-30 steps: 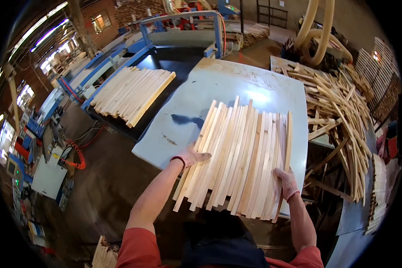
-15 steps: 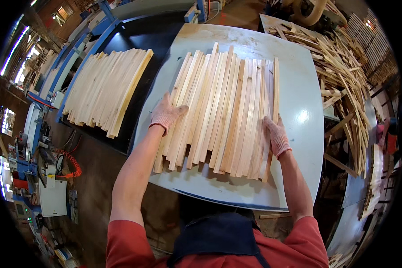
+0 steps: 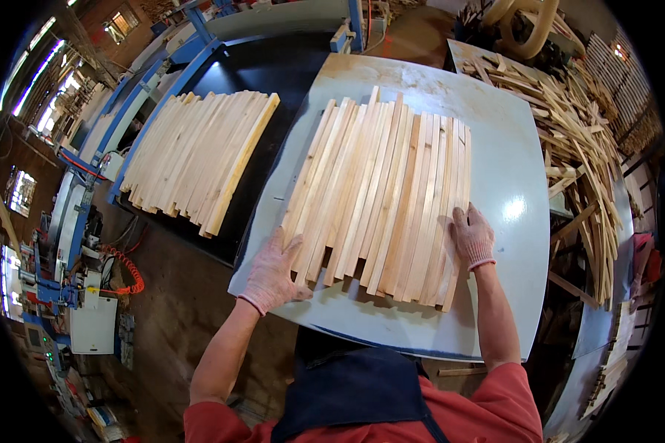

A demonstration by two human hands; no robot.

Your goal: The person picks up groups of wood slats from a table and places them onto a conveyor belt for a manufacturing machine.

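A row of pale wooden strips (image 3: 377, 199) lies side by side on a light grey tabletop (image 3: 506, 273), with uneven ends. My left hand (image 3: 272, 275), in a pinkish knit glove, rests at the near left corner of the row. Its fingers lie along the outer strip and its thumb is spread. At the right edge, toward the near end, my right hand (image 3: 473, 235) wears a similar glove. Its slightly bent fingers lie against the outermost strip, and the palm is over the tabletop. Neither hand is wrapped round a strip.
Another row of wooden strips (image 3: 199, 155) lies on a black surface (image 3: 292, 81) of a blue-framed machine (image 3: 192, 48) to the left. Loose strips (image 3: 587, 162) are heaped at the right. A coiled red hose (image 3: 129, 269) hangs by a white box (image 3: 94, 325) at lower left.
My left hand has slid nearer along the row's left edge to its corner. My right hand has shifted along the right edge. The gap between the rightmost strips has closed.
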